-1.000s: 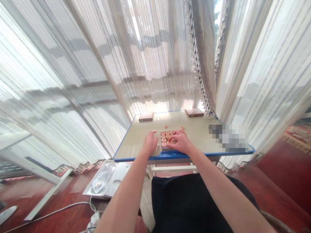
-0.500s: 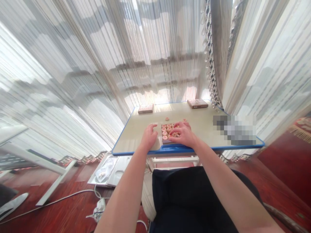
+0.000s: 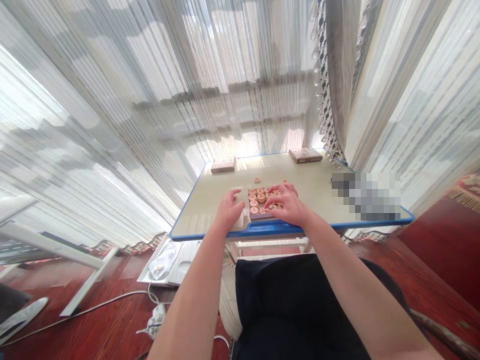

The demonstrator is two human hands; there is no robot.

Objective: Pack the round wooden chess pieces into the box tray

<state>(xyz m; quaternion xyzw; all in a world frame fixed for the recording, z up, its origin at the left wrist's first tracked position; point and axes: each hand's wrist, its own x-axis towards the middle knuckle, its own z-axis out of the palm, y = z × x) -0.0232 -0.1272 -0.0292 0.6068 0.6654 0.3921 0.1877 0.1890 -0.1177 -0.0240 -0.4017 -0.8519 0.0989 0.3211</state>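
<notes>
A shallow tray of round wooden game pieces [image 3: 258,202] lies near the front edge of a beige table with a blue rim [image 3: 210,190]. My right hand [image 3: 285,204] rests on the tray's right part, fingers spread flat over the pieces. My left hand [image 3: 229,214] lies on the table just left of the tray, fingers loosely curled against its side. One loose piece [image 3: 257,180] sits on the table beyond the tray.
Two flat wooden boxes, one at the back left [image 3: 223,164] and one at the back right [image 3: 305,154], stand at the table's far edge. Sheer curtains hang close behind. A blurred patch [image 3: 365,196] covers the table's right side. White cables and a plastic tray [image 3: 165,260] lie on the red floor.
The view has tilted and drifted slightly. My right hand's fingers have shifted a little over the pieces; my left hand stays beside the tray.
</notes>
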